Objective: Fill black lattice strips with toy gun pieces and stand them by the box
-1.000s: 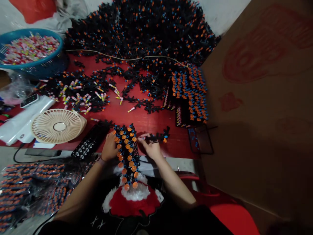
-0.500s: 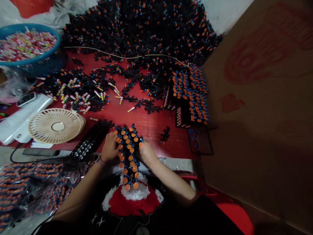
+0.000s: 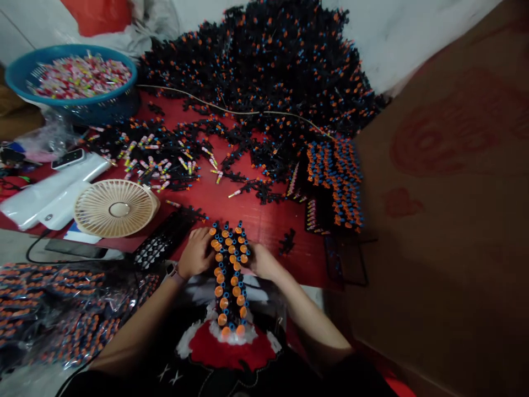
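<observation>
Between my two hands stands a stack of small black toy guns (image 3: 230,275), packed in rows with orange discs and blue rings facing up. Its near end reaches my chest. My left hand (image 3: 195,252) presses on the left side of the far end, fingers curled against it. On the opposite side my right hand (image 3: 264,261) is closed at the stack's edge; its fingertips are hidden behind the guns. A black rack with silvery ends (image 3: 151,251) lies left of my left hand. To the right of my right hand is a single loose toy gun (image 3: 287,241).
A cream fan (image 3: 118,208) and clear plastic bags (image 3: 53,193) lie at left. Behind are a blue basket (image 3: 31,69) of candy tubes and a big heap of toy guns (image 3: 256,60). Stacked guns (image 3: 334,182) and a cardboard box (image 3: 446,220) border the right.
The view has shifted, so the scene sits further right and lower. Both hands stay at the stack; its far end looks more even, and the right hand sits slightly further behind its edge.
</observation>
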Demonstrator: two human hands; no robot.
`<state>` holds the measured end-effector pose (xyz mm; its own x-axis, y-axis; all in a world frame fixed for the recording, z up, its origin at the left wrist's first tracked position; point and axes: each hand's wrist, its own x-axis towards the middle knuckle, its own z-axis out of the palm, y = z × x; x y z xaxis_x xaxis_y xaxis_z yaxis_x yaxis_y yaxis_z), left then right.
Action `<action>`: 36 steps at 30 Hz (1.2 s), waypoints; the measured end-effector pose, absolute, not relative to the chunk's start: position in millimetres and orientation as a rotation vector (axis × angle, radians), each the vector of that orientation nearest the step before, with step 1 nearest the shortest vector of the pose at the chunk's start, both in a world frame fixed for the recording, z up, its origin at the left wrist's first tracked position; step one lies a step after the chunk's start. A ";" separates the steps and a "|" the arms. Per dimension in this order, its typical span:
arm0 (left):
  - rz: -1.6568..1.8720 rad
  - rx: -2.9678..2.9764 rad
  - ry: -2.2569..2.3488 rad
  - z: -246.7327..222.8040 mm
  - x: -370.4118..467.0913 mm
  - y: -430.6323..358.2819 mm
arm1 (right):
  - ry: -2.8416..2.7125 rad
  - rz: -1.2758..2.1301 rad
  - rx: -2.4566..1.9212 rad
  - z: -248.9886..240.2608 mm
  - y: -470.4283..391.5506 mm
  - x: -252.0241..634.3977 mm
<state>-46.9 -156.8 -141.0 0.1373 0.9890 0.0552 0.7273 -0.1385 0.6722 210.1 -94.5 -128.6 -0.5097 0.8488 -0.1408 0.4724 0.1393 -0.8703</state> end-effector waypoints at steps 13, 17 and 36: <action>0.775 1.898 1.649 -142.5 -45.4 -164.3 | -2.541 0.992 -0.515 -155.1 35.0 68.4; 0.742 1.901 1.688 -141.6 -43.9 -166.0 | -2.558 0.927 -0.512 -166.4 43.3 50.0; 0.796 1.844 1.640 -136.2 -43.4 -166.0 | -2.601 0.519 -1.356 -143.5 75.4 18.7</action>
